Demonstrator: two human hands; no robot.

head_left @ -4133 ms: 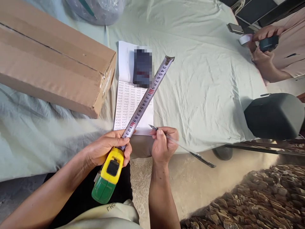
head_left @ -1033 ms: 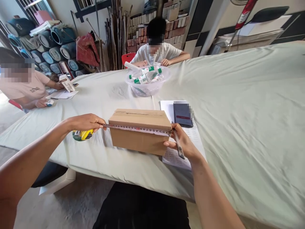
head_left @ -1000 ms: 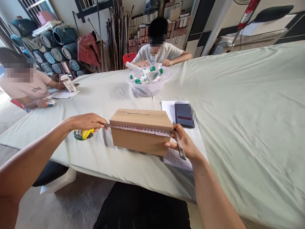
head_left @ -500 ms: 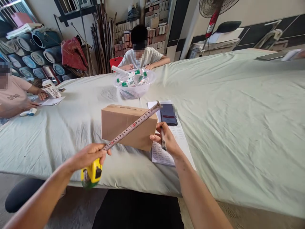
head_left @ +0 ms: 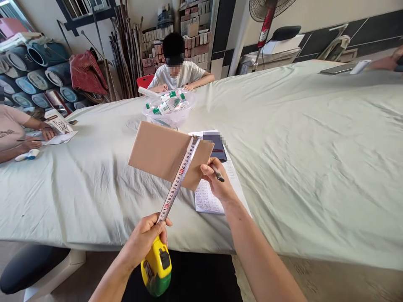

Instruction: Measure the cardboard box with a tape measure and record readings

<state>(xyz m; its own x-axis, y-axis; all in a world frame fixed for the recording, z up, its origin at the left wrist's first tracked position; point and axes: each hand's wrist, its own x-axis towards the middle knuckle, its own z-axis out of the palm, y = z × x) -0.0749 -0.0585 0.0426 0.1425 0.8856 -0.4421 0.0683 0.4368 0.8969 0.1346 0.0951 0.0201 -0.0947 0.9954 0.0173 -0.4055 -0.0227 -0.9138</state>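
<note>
My left hand (head_left: 145,238) grips a yellow and green tape measure (head_left: 156,268) near the table's front edge. Its blade (head_left: 178,180) runs up and away, with its hooked end over the top right edge of a brown cardboard box (head_left: 163,154). The box is tilted up on the table. My right hand (head_left: 215,180) rests against the box's right edge with a dark pen (head_left: 217,173) held in its fingers. Just beyond lie a sheet of printed paper (head_left: 208,197) and a dark phone (head_left: 217,144).
A pale green cloth (head_left: 299,138) covers the long table. A clear bowl of white and green bottles (head_left: 166,108) stands behind the box. One person sits at the far end, another at the left with papers and a small carton (head_left: 56,121). A hand shows at the far right.
The tape has swung from lying across the box's front face to running toward me over its top edge. My left hand dropped back below the table edge. The box has tipped up.
</note>
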